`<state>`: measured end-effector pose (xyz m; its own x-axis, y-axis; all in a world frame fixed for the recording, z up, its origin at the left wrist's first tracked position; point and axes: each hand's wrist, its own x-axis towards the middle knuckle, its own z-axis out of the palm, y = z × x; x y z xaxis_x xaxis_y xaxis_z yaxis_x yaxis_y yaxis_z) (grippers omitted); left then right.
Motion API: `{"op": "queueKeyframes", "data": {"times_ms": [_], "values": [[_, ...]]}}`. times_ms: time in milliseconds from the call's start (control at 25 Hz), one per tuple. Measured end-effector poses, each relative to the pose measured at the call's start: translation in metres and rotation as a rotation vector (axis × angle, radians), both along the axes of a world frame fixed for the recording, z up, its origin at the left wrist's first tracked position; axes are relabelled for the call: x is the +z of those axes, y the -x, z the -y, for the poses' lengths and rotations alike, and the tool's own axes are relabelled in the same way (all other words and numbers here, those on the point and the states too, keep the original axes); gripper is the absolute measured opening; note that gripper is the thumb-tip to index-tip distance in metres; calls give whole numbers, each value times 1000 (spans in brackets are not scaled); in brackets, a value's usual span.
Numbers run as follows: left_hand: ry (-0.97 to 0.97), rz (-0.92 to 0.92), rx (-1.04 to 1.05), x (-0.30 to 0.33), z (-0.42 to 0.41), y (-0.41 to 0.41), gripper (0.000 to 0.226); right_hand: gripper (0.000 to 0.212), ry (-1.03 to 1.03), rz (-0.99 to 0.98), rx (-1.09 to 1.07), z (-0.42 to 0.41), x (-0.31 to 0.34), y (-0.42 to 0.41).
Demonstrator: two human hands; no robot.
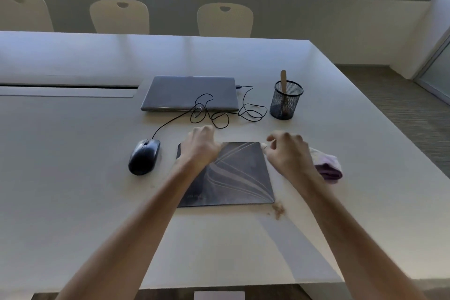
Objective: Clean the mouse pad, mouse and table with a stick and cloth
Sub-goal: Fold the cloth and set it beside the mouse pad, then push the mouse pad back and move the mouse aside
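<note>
While our left hand curls over the mouse pad's far-left corner, our right hand hovers half-closed beside the cloth. Whether either grips anything, we cannot tell. Mouse sits left on the desk; stick stands in the mesh cup.

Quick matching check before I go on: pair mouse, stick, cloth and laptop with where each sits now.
1 mouse
2 stick
3 cloth
4 laptop

A upright in the mesh cup
B closed, beyond the pad
C left of the pad
D right of the pad, by the right hand

Pairs: 1-C, 2-A, 3-D, 4-B
</note>
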<state>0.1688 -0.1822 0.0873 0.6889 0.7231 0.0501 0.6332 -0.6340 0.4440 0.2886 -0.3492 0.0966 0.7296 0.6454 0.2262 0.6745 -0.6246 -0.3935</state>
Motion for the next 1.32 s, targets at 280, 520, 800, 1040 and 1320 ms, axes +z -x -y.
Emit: {"op": "queueKeyframes", "data": {"times_ms": [280,520,800,1040,1320], "values": [[-172,-225,97,-17,-9,39,17,28,372,68,-37,-27,-29,17],[-121,-100,144,-29,-19,40,7,21,380,70,-103,-32,-34,13],[282,305,369,-38,-39,45,55,8,221,-50,-180,-28,-36,9],[681,632,433,-22,-52,40,36,17,-203,-411,-136,-21,-22,-8],[910,812,371,3,-74,28,33,14,-479,-682,-158,-40,-16,-54]]}}
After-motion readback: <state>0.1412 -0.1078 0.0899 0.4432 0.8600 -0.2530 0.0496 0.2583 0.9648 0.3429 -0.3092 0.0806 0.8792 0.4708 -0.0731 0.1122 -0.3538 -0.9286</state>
